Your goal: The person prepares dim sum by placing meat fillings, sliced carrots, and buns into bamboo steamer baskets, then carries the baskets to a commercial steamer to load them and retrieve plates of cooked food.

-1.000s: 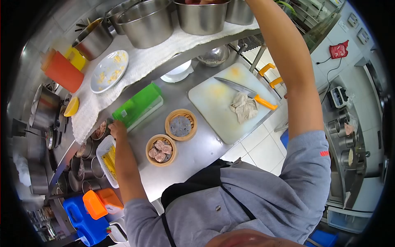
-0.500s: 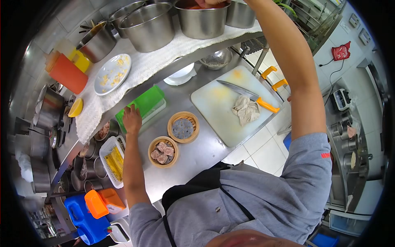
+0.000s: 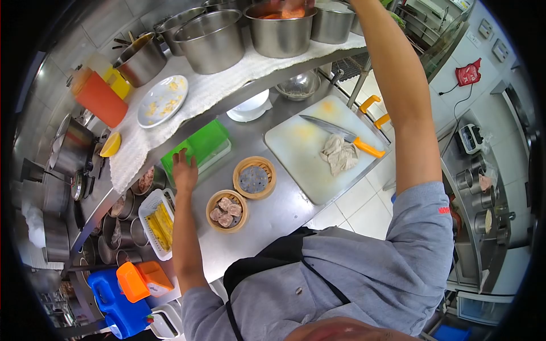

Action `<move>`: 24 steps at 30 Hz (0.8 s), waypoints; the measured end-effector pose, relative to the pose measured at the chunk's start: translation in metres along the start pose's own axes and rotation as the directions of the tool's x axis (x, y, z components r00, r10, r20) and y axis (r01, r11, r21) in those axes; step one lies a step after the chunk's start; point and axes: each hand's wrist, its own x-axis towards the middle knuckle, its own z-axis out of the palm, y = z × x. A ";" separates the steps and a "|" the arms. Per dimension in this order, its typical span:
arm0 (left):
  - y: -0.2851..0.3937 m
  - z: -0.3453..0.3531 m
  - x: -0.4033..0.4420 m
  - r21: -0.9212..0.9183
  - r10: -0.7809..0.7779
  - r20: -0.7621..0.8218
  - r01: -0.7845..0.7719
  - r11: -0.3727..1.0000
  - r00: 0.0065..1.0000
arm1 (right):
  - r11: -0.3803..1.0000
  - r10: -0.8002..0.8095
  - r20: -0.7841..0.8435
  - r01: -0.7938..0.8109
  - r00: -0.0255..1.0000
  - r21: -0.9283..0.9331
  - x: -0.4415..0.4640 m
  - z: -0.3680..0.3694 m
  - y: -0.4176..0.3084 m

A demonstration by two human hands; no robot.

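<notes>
My left hand (image 3: 185, 169), fingers apart, rests at the near left end of a green-lidded box (image 3: 199, 142). My right hand (image 3: 289, 4) reaches into a steel pot (image 3: 281, 35) on the shelf, at the top edge of the view; orange stuff shows under its fingers, which are blurred and partly cut off. Between the box and my body stand two bamboo steamers: one (image 3: 227, 211) bears several pinkish dumplings, the other (image 3: 254, 178) only a grey perforated liner. A white cutting board (image 3: 301, 153) to the right carries a yellow-handled knife (image 3: 368, 146) and a crumpled cloth (image 3: 339, 154).
More steel pots (image 3: 210, 45), a plate with yellow bits (image 3: 163, 101), a red bottle (image 3: 99, 98) and a lemon piece (image 3: 111, 144) are on the cloth-lined shelf. A white basket (image 3: 157, 221) of yellow food and metal containers stand left. A metal bowl (image 3: 298, 83) sits behind the board.
My left hand has moved from beside the metal containers at the left to the green-lidded box. My right hand remains at the pot, where more orange stuff now shows.
</notes>
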 end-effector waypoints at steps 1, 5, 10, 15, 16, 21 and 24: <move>0.005 -0.001 0.002 -0.031 0.008 0.003 -0.008 0.999 1.000 | 1.000 0.001 -0.002 -0.001 1.000 0.000 0.004 0.005 -0.002; 0.019 0.001 0.004 -0.100 0.050 -0.014 -0.052 0.994 0.999 | 0.967 -0.052 0.094 0.074 0.994 -0.245 0.016 0.022 -0.023; 0.019 0.005 -0.002 -0.083 0.072 -0.058 -0.076 0.994 0.996 | 0.999 0.023 0.130 -0.017 0.991 -0.047 0.027 0.021 -0.017; 0.018 -0.003 -0.008 -0.125 0.026 0.003 -0.026 0.992 1.000 | 0.934 0.006 0.074 0.021 0.997 -0.357 0.023 0.027 -0.026; 0.019 -0.004 -0.008 -0.121 0.016 0.002 -0.016 0.993 1.000 | 0.938 0.017 0.081 0.012 0.997 -0.348 0.022 0.027 -0.029; 0.018 -0.006 -0.011 -0.145 0.022 -0.029 -0.026 0.989 0.999 | 0.910 -0.027 0.042 0.042 0.999 -0.412 0.033 0.030 -0.032; 0.016 -0.007 -0.013 -0.133 0.013 -0.014 -0.015 0.991 1.000 | 0.902 -0.053 0.059 0.073 0.997 -0.425 0.038 0.036 -0.023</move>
